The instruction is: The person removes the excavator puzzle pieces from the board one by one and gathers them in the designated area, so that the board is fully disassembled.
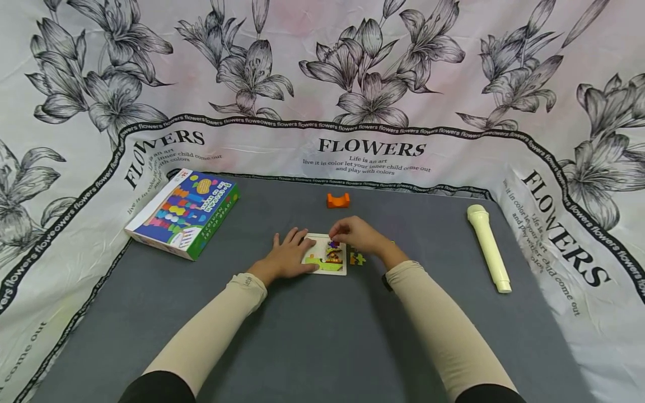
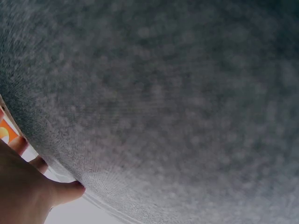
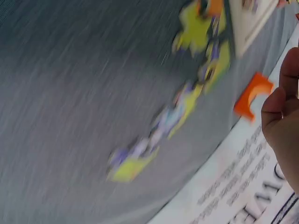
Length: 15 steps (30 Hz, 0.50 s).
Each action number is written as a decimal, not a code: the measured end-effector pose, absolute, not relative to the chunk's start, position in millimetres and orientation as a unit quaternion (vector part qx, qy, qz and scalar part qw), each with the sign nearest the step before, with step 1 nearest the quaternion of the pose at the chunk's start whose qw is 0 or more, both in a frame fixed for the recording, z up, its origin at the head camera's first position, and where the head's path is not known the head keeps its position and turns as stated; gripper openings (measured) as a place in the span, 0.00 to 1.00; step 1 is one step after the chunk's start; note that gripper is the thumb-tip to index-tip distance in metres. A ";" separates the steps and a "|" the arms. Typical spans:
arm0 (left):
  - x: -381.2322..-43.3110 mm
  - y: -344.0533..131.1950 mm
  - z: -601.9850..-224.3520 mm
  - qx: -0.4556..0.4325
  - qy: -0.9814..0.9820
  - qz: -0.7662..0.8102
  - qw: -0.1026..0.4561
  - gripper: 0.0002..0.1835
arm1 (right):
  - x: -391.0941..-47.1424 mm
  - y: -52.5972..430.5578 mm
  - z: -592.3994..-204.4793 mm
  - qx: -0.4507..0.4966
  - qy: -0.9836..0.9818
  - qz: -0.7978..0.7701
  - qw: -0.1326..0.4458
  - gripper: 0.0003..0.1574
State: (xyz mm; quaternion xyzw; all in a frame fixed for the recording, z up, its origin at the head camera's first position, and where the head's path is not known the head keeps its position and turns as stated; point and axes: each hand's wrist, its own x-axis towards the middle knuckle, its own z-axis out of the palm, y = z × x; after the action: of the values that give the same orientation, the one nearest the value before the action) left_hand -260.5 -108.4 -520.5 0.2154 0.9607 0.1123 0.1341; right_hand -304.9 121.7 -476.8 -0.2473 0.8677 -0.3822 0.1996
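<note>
A small jigsaw board [image 1: 322, 268] with a white frame lies on the grey table, partly filled with colourful pieces. My left hand [image 1: 287, 257] rests on its left side with fingers spread, the thumb along the near edge. Over the board's upper right part, my right hand [image 1: 359, 234] has thumb and forefinger together, pinching a small puzzle piece that the fingers mostly hide. Loose puzzle pieces [image 1: 357, 258] lie just right of the board, partly under the right hand. In the right wrist view several yellow-green and purple pieces [image 3: 189, 109] stretch in a blurred row beside the board.
An orange arch-shaped block [image 1: 338, 200] stands beyond the board. At the back left lies a colourful toy box [image 1: 183, 212]. A pale yellow microphone-shaped stick [image 1: 490, 249] is on the right. Flower-printed cloth [image 1: 373, 148] borders the table [image 1: 312, 341] at the back and sides.
</note>
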 end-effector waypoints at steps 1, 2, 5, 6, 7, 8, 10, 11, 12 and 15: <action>-260.1 -109.3 -519.5 0.216 0.961 0.115 0.131 0.38 | -304.3 127.6 -474.5 -0.244 0.869 -0.382 0.200 0.12; -259.7 -110.2 -518.5 0.216 0.960 0.120 0.128 0.38 | -303.9 134.1 -472.8 -0.240 0.870 -0.381 0.201 0.12; -259.2 -113.4 -517.2 0.218 0.960 0.126 0.123 0.38 | -301.8 156.2 -471.4 -0.227 0.879 -0.368 0.202 0.11; -259.5 -114.0 -517.2 0.218 0.960 0.127 0.123 0.38 | -300.7 163.8 -471.8 -0.222 0.882 -0.364 0.202 0.11; -259.7 -114.5 -517.6 0.219 0.960 0.127 0.122 0.39 | -299.8 171.1 -472.8 -0.217 0.885 -0.359 0.201 0.11; -260.1 -114.5 -517.8 0.219 0.960 0.127 0.123 0.39 | -299.0 178.2 -474.0 -0.216 0.889 -0.353 0.198 0.10; -260.7 -114.0 -518.4 0.220 0.959 0.130 0.122 0.39 | -296.4 189.5 -476.7 -0.209 0.894 -0.344 0.194 0.09; -260.7 -113.1 -518.6 0.220 0.959 0.132 0.121 0.39 | -294.8 193.5 -478.0 -0.205 0.897 -0.341 0.193 0.09; -260.6 -112.0 -518.9 0.221 0.958 0.133 0.123 0.39 | -292.9 196.6 -479.0 -0.200 0.902 -0.333 0.190 0.08; -259.4 -106.8 -520.6 0.228 0.956 0.133 0.127 0.39 | -286.9 202.5 -482.5 -0.178 0.917 -0.303 0.186 0.06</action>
State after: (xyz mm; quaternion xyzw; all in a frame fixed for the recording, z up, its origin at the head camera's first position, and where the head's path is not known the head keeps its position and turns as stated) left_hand -259.4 -106.8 -520.6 0.2278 0.9562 0.1326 0.1271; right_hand -286.9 202.5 -482.5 -0.1782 0.9173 -0.3034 0.1862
